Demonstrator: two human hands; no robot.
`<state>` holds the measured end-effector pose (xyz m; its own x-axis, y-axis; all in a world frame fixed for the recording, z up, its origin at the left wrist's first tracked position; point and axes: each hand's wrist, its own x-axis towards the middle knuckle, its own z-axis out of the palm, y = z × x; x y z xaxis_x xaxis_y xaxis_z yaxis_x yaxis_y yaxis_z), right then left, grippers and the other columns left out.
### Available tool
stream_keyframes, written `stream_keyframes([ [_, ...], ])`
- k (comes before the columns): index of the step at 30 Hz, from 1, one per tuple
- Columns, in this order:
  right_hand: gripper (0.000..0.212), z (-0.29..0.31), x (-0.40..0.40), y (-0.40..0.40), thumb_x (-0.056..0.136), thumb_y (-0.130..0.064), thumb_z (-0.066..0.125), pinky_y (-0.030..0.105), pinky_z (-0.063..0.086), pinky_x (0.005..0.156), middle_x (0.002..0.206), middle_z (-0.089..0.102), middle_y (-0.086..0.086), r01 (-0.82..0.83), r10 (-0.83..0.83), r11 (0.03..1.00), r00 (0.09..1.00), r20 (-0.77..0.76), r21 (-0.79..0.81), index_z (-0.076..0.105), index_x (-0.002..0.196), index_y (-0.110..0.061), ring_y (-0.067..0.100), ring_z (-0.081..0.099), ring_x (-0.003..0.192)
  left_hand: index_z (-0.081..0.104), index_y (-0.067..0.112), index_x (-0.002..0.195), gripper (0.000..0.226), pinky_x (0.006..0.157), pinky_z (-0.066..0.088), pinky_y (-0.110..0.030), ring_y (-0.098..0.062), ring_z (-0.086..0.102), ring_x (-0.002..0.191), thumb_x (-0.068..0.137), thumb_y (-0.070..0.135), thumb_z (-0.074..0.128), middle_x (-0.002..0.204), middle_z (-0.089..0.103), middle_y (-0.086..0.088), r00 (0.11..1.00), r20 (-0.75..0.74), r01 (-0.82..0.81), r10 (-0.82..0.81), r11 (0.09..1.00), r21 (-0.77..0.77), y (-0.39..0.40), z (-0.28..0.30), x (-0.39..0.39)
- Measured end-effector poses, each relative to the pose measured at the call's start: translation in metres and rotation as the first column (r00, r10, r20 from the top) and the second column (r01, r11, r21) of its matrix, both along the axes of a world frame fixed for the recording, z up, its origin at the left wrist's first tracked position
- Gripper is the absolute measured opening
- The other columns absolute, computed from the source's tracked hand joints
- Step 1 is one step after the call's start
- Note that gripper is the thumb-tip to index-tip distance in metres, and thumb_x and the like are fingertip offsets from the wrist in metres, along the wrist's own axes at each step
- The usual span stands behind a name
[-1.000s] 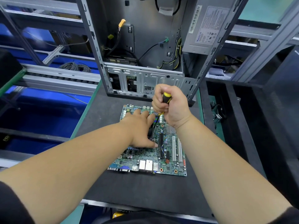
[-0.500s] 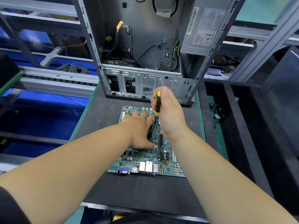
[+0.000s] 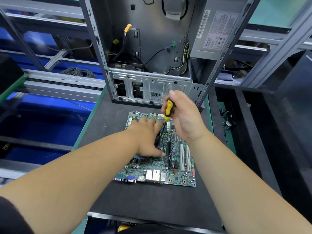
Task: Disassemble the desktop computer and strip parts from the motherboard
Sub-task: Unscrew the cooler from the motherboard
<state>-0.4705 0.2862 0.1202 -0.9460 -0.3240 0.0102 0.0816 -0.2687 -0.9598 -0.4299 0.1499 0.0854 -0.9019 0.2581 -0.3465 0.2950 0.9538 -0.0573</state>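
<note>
A green motherboard (image 3: 179,173) lies flat on the dark mat, its port row toward me. My left hand (image 3: 146,135) rests palm-down on the board's middle, fingers spread and straight, covering a dark part beneath it. My right hand (image 3: 184,117) grips a yellow-and-black screwdriver (image 3: 168,111) held nearly upright, its shaft pointing down to the board just right of my left fingers. The tip is hidden among the components. Behind the board stands the open grey computer case (image 3: 152,85) with loose cables and a power supply (image 3: 214,32) at its upper right.
The dark mat (image 3: 148,201) covers a green-edged bench. A roller conveyor rail (image 3: 59,81) and blue bins lie to the left, with a coil of grey cable (image 3: 77,71). A black tray (image 3: 253,132) with loose cables stands on the right. Metal framing crosses behind.
My right hand has turned on the screwdriver: the fist around its top has loosened and rotated, showing more of the handle. My left hand stays pressed on the board.
</note>
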Motion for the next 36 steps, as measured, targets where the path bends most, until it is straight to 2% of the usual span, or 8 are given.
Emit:
stream_keyframes([
  [3, 0.03, -0.007, 0.009, -0.001, 0.093, -0.041, 0.054, 0.026, 0.049, 0.068, 0.072, 0.063, -0.002, 0.18, -0.181, 0.983, 0.983, -0.016, -0.028, 0.067, 0.082, -0.016, 0.016, 0.06, 0.069, 0.012, 0.021, 0.148, 0.109, 0.099, 0.039, -0.052, -0.034, 0.031, 0.129, 0.066, 0.086, 0.045, 0.142, 0.032, -0.005, 1.0, 0.001, 0.009, -0.009, 1.0, 0.0, 0.0, 0.0, -0.001],
  [7, 0.042, -0.008, 0.016, -0.016, 0.1, -0.039, 0.035, 0.023, 0.035, 0.057, 0.058, 0.046, -0.003, 0.217, -0.223, 0.969, 0.974, -0.045, -0.115, 0.054, 0.076, -0.011, 0.014, 0.039, 0.056, 0.013, 0.021, 0.147, 0.109, 0.097, 0.04, -0.052, -0.034, 0.032, 0.128, 0.066, 0.086, 0.046, 0.14, 0.032, -0.007, 1.0, 0.0, 0.007, -0.007, 1.0, -0.007, 0.001, -0.001, -0.002],
  [10, 0.049, -0.003, 0.006, -0.017, 0.102, -0.031, 0.029, 0.023, 0.02, 0.046, 0.048, 0.031, -0.005, 0.06, -0.069, 0.98, 0.997, -0.045, -0.192, 0.044, 0.062, -0.007, 0.012, 0.023, 0.045, 0.013, 0.02, 0.147, 0.111, 0.098, 0.04, -0.051, -0.033, 0.032, 0.127, 0.065, 0.086, 0.047, 0.139, 0.034, -0.006, 1.0, 0.005, -0.001, 0.001, 1.0, -0.003, 0.001, 0.0, 0.0],
  [13, 0.049, 0.005, -0.003, -0.018, 0.096, -0.037, 0.035, 0.021, 0.015, 0.045, 0.044, 0.03, -0.007, -0.175, 0.171, 0.982, 0.983, -0.061, -0.077, 0.045, 0.056, -0.01, 0.011, 0.019, 0.042, 0.019, 0.019, 0.143, 0.106, 0.097, 0.039, -0.051, -0.033, 0.032, 0.126, 0.066, 0.086, 0.047, 0.14, 0.033, -0.006, 1.0, 0.009, -0.001, 0.001, 1.0, 0.007, 0.001, 0.001, 0.0],
  [15, 0.038, 0.005, -0.002, -0.019, 0.092, -0.034, 0.042, 0.022, 0.019, 0.046, 0.048, 0.034, -0.007, -0.205, 0.206, 0.978, 0.975, -0.088, 0.019, 0.045, 0.064, -0.008, 0.011, 0.023, 0.045, 0.022, 0.019, 0.141, 0.103, 0.098, 0.038, -0.051, -0.034, 0.03, 0.129, 0.066, 0.085, 0.046, 0.144, 0.029, -0.005, 1.0, 0.016, 0.0, 0.0, 1.0, 0.002, 0.001, 0.001, 0.0],
  [22, 0.026, 0.001, 0.01, -0.012, 0.09, -0.039, 0.058, 0.024, 0.048, 0.065, 0.073, 0.061, -0.002, 0.1, -0.099, 0.994, 0.995, -0.021, 0.033, 0.057, 0.077, -0.017, 0.016, 0.059, 0.068, 0.015, 0.02, 0.145, 0.105, 0.097, 0.039, -0.051, -0.034, 0.03, 0.128, 0.067, 0.085, 0.045, 0.139, 0.032, -0.007, 1.0, 0.0, 0.003, -0.003, 1.0, -0.011, 0.001, -0.001, 0.0],
  [27, 0.033, -0.007, 0.024, -0.017, 0.098, -0.034, 0.043, 0.022, 0.039, 0.06, 0.067, 0.051, -0.001, 0.216, -0.226, 0.971, 0.97, -0.093, -0.101, 0.056, 0.074, -0.017, 0.015, 0.045, 0.061, 0.016, 0.021, 0.145, 0.107, 0.098, 0.039, -0.053, -0.034, 0.032, 0.127, 0.065, 0.086, 0.046, 0.136, 0.034, -0.007, 1.0, -0.012, 0.004, -0.004, 1.0, 0.003, 0.0, -0.003, 0.0],
  [36, 0.044, 0.012, -0.008, -0.015, 0.091, -0.029, 0.033, 0.018, 0.016, 0.043, 0.042, 0.025, -0.004, -0.237, 0.235, 0.967, 0.972, -0.026, -0.097, 0.043, 0.05, -0.013, 0.009, 0.018, 0.04, 0.018, 0.02, 0.144, 0.107, 0.098, 0.039, -0.052, -0.033, 0.033, 0.126, 0.064, 0.086, 0.046, 0.137, 0.035, -0.006, 1.0, 0.001, 0.006, -0.006, 1.0, 0.01, 0.001, 0.001, 0.0],
])
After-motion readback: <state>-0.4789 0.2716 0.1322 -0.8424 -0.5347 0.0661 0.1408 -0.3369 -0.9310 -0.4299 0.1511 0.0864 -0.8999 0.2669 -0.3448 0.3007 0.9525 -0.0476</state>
